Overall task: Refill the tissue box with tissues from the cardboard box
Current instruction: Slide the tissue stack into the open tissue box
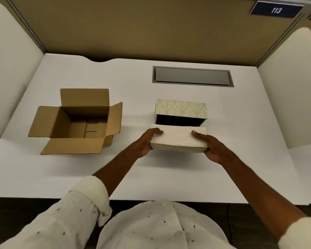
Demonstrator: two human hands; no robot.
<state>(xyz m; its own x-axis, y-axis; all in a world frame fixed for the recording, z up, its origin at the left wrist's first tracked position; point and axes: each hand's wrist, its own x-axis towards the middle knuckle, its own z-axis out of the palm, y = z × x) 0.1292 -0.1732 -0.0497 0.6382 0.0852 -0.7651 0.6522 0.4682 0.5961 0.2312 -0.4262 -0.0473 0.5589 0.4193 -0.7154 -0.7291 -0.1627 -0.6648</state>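
A thick stack of white tissues is held level between both my hands, just above the desk. My left hand grips its left end and my right hand grips its right end. Directly behind the stack lies the tissue box, patterned in pale green, with its dark open side facing me; the stack's far edge sits at that opening. The brown cardboard box stands to the left with all flaps spread open, and its inside looks bare.
A grey cable hatch is set into the white desk behind the tissue box. Tan partition walls and white side panels enclose the desk. A blue sign reads 113 at the top right.
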